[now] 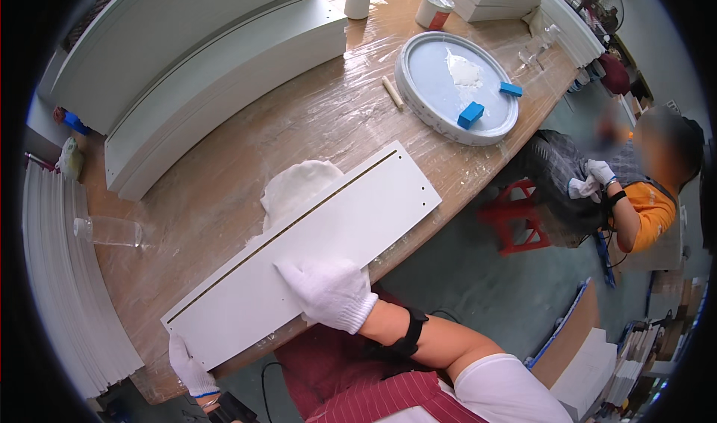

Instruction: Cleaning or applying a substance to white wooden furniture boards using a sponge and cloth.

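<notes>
White, stiff and probably light, the grooved panel (299, 247) lies across the table's (224, 176) near edge; our right hand (328, 292) presses flat on it, our left hand (190, 371) clasps its near corner.

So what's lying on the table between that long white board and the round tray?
In the head view, only a small pale stick lies between the long white board and the round tray, close by the tray; otherwise just plastic-covered tabletop.

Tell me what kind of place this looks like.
Probably a furniture or panel workshop: stacks of white boards on a film-covered workbench, a grooved white panel under gloved hands, and a round tray of white paste.
</notes>
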Demonstrator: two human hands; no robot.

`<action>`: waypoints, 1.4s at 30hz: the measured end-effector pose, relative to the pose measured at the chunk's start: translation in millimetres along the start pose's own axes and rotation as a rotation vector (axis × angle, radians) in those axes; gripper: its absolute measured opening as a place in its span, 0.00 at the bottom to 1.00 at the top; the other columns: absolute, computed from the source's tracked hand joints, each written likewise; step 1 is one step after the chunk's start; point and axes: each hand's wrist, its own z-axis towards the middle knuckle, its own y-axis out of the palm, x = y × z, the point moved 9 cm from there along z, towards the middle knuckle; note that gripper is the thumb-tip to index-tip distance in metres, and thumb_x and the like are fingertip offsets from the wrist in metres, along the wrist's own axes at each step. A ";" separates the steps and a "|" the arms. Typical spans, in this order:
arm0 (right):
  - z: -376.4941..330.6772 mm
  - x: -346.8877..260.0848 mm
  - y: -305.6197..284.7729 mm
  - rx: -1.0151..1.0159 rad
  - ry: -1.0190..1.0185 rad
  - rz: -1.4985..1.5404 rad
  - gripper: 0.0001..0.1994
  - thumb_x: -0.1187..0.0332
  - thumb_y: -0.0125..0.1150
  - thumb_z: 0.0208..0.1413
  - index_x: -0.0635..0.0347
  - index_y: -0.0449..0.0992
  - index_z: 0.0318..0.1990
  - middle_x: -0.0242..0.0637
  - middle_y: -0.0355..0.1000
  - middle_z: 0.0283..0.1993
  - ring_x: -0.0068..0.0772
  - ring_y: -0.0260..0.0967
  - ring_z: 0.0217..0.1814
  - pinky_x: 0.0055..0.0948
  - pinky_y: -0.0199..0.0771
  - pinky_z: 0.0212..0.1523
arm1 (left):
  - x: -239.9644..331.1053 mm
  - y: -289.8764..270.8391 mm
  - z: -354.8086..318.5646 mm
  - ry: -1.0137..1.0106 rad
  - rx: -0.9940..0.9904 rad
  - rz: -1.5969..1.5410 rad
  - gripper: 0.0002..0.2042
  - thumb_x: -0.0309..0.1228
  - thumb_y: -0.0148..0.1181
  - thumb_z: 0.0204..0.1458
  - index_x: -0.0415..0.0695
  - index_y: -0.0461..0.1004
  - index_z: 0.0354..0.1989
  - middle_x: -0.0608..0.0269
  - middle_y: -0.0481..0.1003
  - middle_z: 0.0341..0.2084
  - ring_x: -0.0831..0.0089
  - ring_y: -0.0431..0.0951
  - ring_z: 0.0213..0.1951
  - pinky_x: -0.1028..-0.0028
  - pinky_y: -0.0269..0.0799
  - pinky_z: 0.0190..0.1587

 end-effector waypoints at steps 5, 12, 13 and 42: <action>-49.0 186.7 -123.3 0.359 0.627 -0.370 0.12 0.69 0.60 0.56 0.55 0.80 0.47 0.44 0.79 0.40 0.47 0.78 0.39 0.38 0.79 0.39 | 22.5 24.6 -21.0 -0.058 0.015 0.071 0.24 0.32 0.48 0.67 0.27 0.61 0.66 0.38 0.65 0.64 0.55 0.67 0.64 0.63 0.62 0.67; -64.6 159.7 -150.8 0.624 0.591 0.014 0.11 0.66 0.61 0.58 0.57 0.80 0.45 0.46 0.79 0.41 0.47 0.79 0.43 0.37 0.78 0.45 | 34.4 15.0 -24.9 -0.033 0.068 0.101 0.23 0.34 0.46 0.68 0.25 0.65 0.63 0.42 0.69 0.61 0.59 0.70 0.60 0.65 0.64 0.64; -60.7 153.0 -120.9 0.487 0.721 0.309 0.11 0.65 0.60 0.59 0.59 0.80 0.45 0.46 0.79 0.41 0.45 0.79 0.43 0.36 0.78 0.45 | 38.8 10.9 -28.6 -0.042 0.052 0.097 0.23 0.34 0.46 0.68 0.26 0.65 0.63 0.43 0.69 0.61 0.59 0.70 0.60 0.65 0.64 0.64; -62.1 -17.6 -14.5 -0.299 0.627 1.766 0.10 0.61 0.58 0.65 0.57 0.72 0.42 0.30 0.74 0.30 0.18 0.68 0.25 0.18 0.67 0.27 | 119.6 25.0 -119.3 0.488 -0.309 0.414 0.26 0.38 0.56 0.64 0.33 0.65 0.65 0.44 0.67 0.62 0.54 0.71 0.59 0.58 0.64 0.64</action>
